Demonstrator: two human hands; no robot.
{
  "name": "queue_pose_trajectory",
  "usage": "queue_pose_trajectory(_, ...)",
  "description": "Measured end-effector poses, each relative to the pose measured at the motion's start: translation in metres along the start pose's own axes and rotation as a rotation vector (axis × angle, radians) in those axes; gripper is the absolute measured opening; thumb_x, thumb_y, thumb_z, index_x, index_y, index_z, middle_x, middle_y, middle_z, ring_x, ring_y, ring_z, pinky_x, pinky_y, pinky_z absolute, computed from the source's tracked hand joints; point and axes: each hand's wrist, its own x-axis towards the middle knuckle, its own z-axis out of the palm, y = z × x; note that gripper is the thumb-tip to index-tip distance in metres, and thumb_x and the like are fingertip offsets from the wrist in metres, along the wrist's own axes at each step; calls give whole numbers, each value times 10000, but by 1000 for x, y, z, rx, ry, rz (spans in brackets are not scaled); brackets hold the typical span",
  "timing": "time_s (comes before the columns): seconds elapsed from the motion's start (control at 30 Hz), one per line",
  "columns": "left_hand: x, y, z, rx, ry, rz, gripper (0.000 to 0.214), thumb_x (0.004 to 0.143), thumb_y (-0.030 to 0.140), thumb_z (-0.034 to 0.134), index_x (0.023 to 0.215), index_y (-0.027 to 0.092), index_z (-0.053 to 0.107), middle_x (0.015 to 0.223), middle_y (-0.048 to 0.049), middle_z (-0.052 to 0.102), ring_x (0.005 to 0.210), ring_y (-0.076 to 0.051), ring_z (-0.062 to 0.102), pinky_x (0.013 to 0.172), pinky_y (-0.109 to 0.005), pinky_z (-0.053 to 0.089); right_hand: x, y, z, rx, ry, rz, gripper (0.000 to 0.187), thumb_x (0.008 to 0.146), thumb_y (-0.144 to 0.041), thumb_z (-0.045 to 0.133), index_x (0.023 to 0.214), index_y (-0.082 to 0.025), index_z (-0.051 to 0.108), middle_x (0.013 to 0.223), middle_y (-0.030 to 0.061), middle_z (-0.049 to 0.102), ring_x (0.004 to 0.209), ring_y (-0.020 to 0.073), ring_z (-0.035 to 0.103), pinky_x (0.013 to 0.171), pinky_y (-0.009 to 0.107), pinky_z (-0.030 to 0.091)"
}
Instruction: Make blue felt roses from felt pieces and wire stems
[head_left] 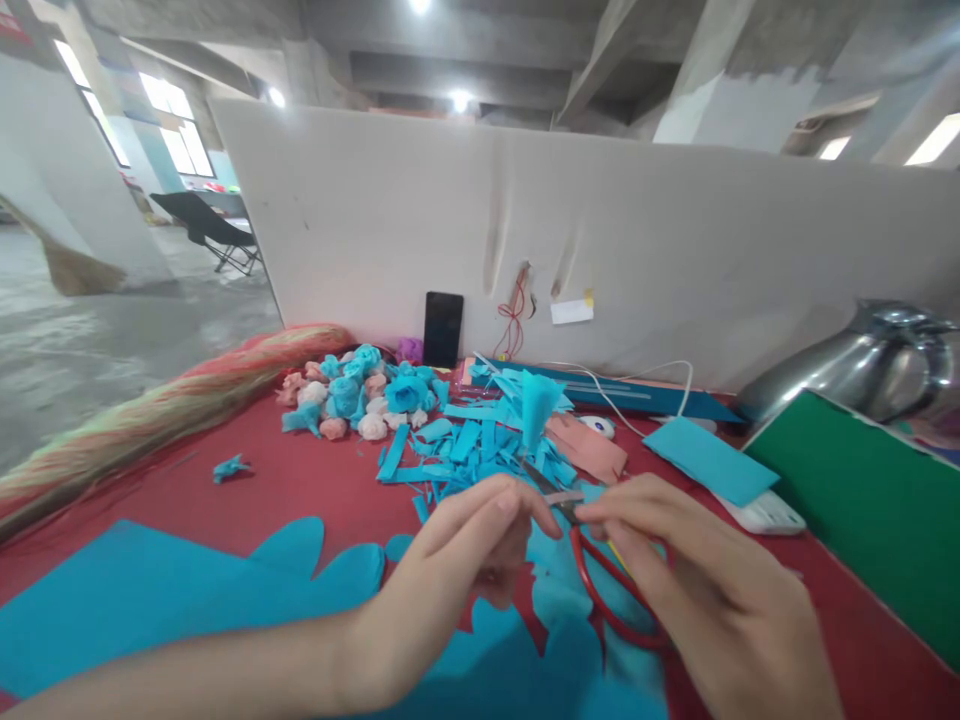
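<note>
My left hand [465,550] and my right hand [705,590] meet low in the middle of the view, above the red table [300,480]. Both pinch a small pale strip [564,497] between fingertips. Red-handled scissors [600,590] lie under my right hand, blades pointing up-left toward a heap of blue paper scraps [480,440]. A large blue sheet with scalloped cut edges [187,590] lies under my left forearm.
Small blue, pink and white paper flowers [352,395] are piled at the back left. A black phone [442,330] leans on the white board. Green sheet [862,500], blue card [709,460], metal kettle [855,365], pink paper [589,445] and broom [172,400] surround the work.
</note>
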Motion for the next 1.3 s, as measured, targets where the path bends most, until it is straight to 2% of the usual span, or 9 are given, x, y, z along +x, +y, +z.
queue_pose_trajectory(0.3, -7, -9, 8, 278, -102, 65, 334, 893, 358, 335, 689, 160, 510, 548, 43, 348, 527, -78, 354, 520, -196, 315, 3, -6, 8, 349, -70, 290, 120, 744, -188, 597, 773, -219, 709, 714, -3, 648, 596, 86, 616, 544, 116, 516)
queue_pose_trajectory(0.5, -6, -2, 10, 372, -210, 76, 306, 885, 337, 348, 736, 163, 551, 640, 19, 458, 593, -87, 419, 566, -198, 377, -10, -4, 9, 281, 0, 237, 111, 760, -162, 610, 759, -244, 685, 608, -41, 616, 491, 80, 564, 475, 144, 489)
queue_pose_trajectory(0.67, 10, 14, -2, 531, -184, 285, 253, 863, 335, 413, 934, 220, 627, 1034, -20, 616, 996, -172, 530, 898, -297, 402, -8, -1, 1, 111, 106, 63, 196, 769, -100, 587, 840, -267, 662, 797, -46, 635, 636, 74, 602, 576, 120, 498)
queue_pose_trajectory(0.8, 35, 23, -18, 574, -3, 319, 423, 912, 330, 299, 726, 147, 632, 725, -39, 662, 815, -165, 616, 861, -314, 451, -4, 1, 0, -118, 138, -207, 180, 813, -75, 516, 839, -175, 664, 794, 32, 637, 681, 107, 615, 605, 171, 514)
queue_pose_trajectory(0.83, 41, 24, -21, 564, 7, 326, 389, 916, 323, 282, 832, 145, 617, 705, -31, 657, 717, -147, 628, 793, -309, 488, -4, 2, 2, -144, 135, -241, 184, 814, -67, 511, 836, -167, 664, 785, 41, 641, 684, 116, 619, 605, 186, 518)
queue_pose_trajectory(0.9, 47, 26, -25, 528, -6, 366, 328, 908, 230, 300, 1218, 230, 408, 1098, -48, 606, 676, -114, 640, 636, -274, 534, -4, 4, 4, -171, 126, -252, 187, 813, -61, 512, 831, -167, 665, 786, 48, 652, 695, 128, 630, 615, 202, 529)
queue_pose_trajectory(1.0, 41, 30, -23, 633, -136, 602, 530, 815, 13, 336, 1269, 283, 372, 1397, -27, 346, 1107, -169, 524, 782, -272, 526, -4, 6, 6, -165, 113, -234, 179, 815, -70, 514, 824, -162, 667, 822, 54, 671, 725, 136, 648, 647, 184, 538)
queue_pose_trajectory(1.1, 26, 36, -14, 759, -297, 808, 489, 741, -84, 282, 939, 183, 640, 1160, -41, 590, 1090, -151, 535, 908, -282, 463, -2, 7, 5, -131, 115, -228, 175, 834, -112, 497, 778, -167, 654, 821, 39, 683, 708, 122, 656, 652, 143, 536)
queue_pose_trajectory(1.3, 15, 35, 1, 884, -135, 859, 246, 743, 34, 535, 945, 108, 654, 1064, -86, 653, 1025, -161, 563, 914, -274, 451, 0, 1, 4, -56, 79, -158, 180, 834, -130, 494, 758, -210, 635, 800, 2, 692, 699, 126, 663, 609, 145, 538)
